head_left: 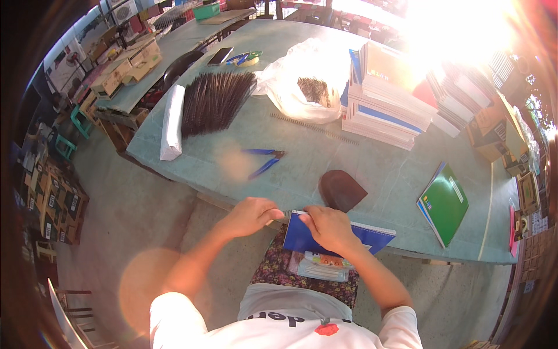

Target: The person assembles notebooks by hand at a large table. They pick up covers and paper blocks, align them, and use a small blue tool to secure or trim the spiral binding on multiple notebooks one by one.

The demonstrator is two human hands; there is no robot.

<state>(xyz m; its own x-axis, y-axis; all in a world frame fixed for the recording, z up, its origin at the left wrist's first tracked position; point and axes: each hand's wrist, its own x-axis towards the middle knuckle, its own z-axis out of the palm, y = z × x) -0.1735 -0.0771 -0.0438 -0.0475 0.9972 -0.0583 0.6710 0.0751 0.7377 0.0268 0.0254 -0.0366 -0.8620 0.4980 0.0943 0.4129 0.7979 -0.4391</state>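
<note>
A blue notebook (372, 235) is held at the table's near edge, its row of punched holes facing up. My right hand (329, 227) grips it near its left end, thumb over the top edge. My left hand (253, 216) is closed, thumb and fingers pinched at a thin wire coil (286, 213) that meets the notebook's left corner. How far the coil runs into the holes is hidden by my right hand. Just beyond lies a dark brown rounded pad (343, 190). Blue-handled pliers (266, 161) lie spread farther left on the table.
A green notebook (444, 205) lies at the right. Behind stand stacked notebooks (383, 119), a white plastic bag (285, 87) with coils, a heap of dark wire coils (215, 102) and a white roll (172, 122). A phone (220, 56) lies far left. Packets (322, 267) rest on my lap.
</note>
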